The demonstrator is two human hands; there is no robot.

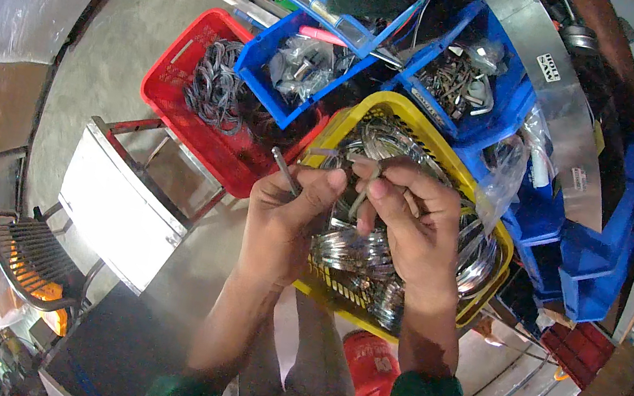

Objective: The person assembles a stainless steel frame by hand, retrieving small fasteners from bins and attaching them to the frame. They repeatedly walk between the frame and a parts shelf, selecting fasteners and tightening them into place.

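Both my hands are raised close together over a yellow plastic basket [502, 265], which holds bundles of shiny metal bands [358, 252]. My left hand [285, 214] is closed around a slim metal rod [285, 170], whose end sticks out past the fingers on the left. Its thumb and forefinger meet near a thin strip [326, 152]. My right hand [420, 227] pinches a narrow, bent greyish piece [366, 192] between thumb and fingers. Whether strip and bent piece are joined I cannot tell, as the fingers hide the middle.
At the left of the basket is a red crate [173, 84] with coiled grey wire-like pieces. Blue bins [252, 55] with bagged parts and small metal hardware stand beyond. A white-topped stand [117, 204] and a dark slatted chair [34, 257] are at left. Under the basket sits a red container [368, 372].
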